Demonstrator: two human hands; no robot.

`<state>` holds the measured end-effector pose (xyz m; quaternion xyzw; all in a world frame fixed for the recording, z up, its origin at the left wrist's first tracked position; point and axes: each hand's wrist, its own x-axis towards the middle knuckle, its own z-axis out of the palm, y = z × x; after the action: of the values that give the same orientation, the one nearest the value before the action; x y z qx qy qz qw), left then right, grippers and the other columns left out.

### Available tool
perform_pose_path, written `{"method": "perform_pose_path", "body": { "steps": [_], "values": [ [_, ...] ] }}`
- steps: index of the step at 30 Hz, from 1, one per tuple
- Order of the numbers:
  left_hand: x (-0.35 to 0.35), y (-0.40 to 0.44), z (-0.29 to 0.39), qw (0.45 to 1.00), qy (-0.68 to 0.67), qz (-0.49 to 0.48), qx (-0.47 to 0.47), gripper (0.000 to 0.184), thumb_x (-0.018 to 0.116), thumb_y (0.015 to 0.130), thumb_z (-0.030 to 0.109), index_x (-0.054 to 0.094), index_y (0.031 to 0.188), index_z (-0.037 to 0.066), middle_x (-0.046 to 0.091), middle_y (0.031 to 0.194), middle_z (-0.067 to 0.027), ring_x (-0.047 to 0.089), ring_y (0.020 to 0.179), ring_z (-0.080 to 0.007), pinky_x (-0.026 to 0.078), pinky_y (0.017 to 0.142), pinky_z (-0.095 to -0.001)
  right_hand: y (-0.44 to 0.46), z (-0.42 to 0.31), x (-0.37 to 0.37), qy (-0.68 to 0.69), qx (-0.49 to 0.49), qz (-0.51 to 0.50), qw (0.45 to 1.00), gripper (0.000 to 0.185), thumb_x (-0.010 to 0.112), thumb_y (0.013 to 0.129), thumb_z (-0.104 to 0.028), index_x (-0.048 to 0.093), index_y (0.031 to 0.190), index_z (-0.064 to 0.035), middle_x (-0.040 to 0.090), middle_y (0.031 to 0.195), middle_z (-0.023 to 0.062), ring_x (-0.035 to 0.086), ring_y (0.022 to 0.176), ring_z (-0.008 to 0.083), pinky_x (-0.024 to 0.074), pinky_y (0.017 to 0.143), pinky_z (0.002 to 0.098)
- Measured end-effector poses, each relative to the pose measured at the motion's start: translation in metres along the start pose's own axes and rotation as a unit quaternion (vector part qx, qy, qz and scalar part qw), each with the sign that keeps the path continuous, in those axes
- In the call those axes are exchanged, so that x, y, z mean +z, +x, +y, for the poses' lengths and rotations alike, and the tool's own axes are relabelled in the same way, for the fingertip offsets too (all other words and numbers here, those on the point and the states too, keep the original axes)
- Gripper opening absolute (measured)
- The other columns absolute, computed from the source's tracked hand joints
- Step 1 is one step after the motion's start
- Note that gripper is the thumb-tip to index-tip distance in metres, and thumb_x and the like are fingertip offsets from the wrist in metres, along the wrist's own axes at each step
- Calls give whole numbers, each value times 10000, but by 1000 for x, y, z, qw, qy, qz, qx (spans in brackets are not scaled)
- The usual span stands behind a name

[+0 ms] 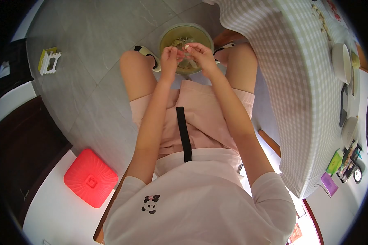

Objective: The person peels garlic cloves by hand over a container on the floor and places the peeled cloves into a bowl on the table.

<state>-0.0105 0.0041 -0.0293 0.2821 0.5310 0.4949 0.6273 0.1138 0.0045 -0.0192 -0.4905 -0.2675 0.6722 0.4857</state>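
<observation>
Both of my hands are raised over a round bin on the floor (166,40), between my feet. My right hand (199,55) has its thumb and fingertips pinched on a small whitish piece (187,47). Just left of it, my left hand (171,56) has its fingers curled together; anything between them is too small to make out. Pale scraps (179,41) lie inside the bin, partly hidden by my hands.
At right a table with a checked cloth (290,81) bears a white bowl (341,63), a green packet (335,162) and a purple item (328,184). A red lid (90,178) is at lower left, a white-and-yellow stool (49,62) at upper left.
</observation>
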Motion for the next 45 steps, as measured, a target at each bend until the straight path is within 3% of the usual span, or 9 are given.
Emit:
{"method": "perform_pose_path", "body": {
  "steps": [3, 5, 8, 12, 14, 23, 33, 38, 45],
  "values": [
    [-6, 16, -8, 998, 64, -2, -23, 174, 507, 810, 170, 489, 723, 20, 561, 729, -78, 531, 647, -104, 421, 574, -217, 0, -6, -4, 46, 34, -23, 998, 214, 564, 770, -91, 524, 949, 20, 582, 853, 74, 563, 758, 134, 456, 685, 236],
    [-16, 34, -27, 978, 202, -45, 12, 139, 489, 821, 128, 530, 807, -4, 572, 779, -74, 543, 729, -118, 445, 652, -245, 2, -3, -9, 70, 43, -28, 996, 219, 554, 772, -77, 507, 946, 48, 580, 853, 94, 568, 761, 142, 460, 679, 233],
    [-13, 35, -27, 993, 92, -76, 13, 181, 524, 799, 122, 558, 912, -16, 583, 862, -76, 545, 758, -114, 436, 675, -234, 1, -2, -11, 53, 37, 0, 998, 219, 550, 774, -72, 512, 943, 61, 582, 839, 108, 570, 746, 142, 465, 668, 235],
    [0, 19, -5, 995, 76, -55, 25, 207, 564, 756, 85, 578, 936, -17, 592, 842, -62, 536, 774, -111, 413, 679, -214, -1, -5, -10, 19, 13, 18, 1000, 213, 552, 767, -62, 527, 937, 64, 587, 817, 107, 569, 731, 140, 469, 653, 233],
    [11, 1, 19, 997, 3, -41, -64, 164, 575, 756, 95, 598, 881, -9, 589, 848, -42, 523, 803, -107, 407, 691, -219, -1, -5, -9, -11, -12, 35, 999, 189, 552, 761, -50, 549, 911, 65, 592, 790, 106, 569, 710, 135, 470, 646, 228],
    [6, -6, 17, 999, 23, -44, -10, 157, 587, 756, 111, 594, 844, -19, 594, 761, -42, 537, 687, -90, 419, 633, -200, 0, 1, -7, -39, -54, -39, 997, 153, 519, 763, -17, 557, 879, 76, 594, 760, 107, 573, 654, 130, 479, 592, 222],
    [5, -7, 18, 999, 6, -47, -5, 155, 597, 745, 82, 574, 851, -29, 596, 792, -73, 562, 699, -110, 449, 647, -206, -1, 0, -6, -9, -34, -43, 998, 168, 508, 776, -27, 549, 895, 84, 594, 776, 110, 573, 674, 133, 478, 603, 223],
    [3, -8, 16, 999, 2, -52, 8, 155, 603, 730, 52, 568, 847, -44, 598, 802, -91, 572, 699, -121, 462, 661, -217, 2, 7, -9, -94, -68, -50, 992, 167, 518, 778, -48, 558, 893, 66, 593, 772, 88, 561, 666, 117, 468, 596, 223],
    [2, -7, 14, 997, 32, -60, 24, 166, 594, 732, 34, 568, 873, -52, 598, 814, -95, 577, 727, -129, 473, 685, -222, -2, 4, -5, -102, -62, -40, 992, 168, 518, 784, -62, 559, 891, 61, 592, 760, 86, 560, 661, 113, 469, 596, 221]
  ]
}}
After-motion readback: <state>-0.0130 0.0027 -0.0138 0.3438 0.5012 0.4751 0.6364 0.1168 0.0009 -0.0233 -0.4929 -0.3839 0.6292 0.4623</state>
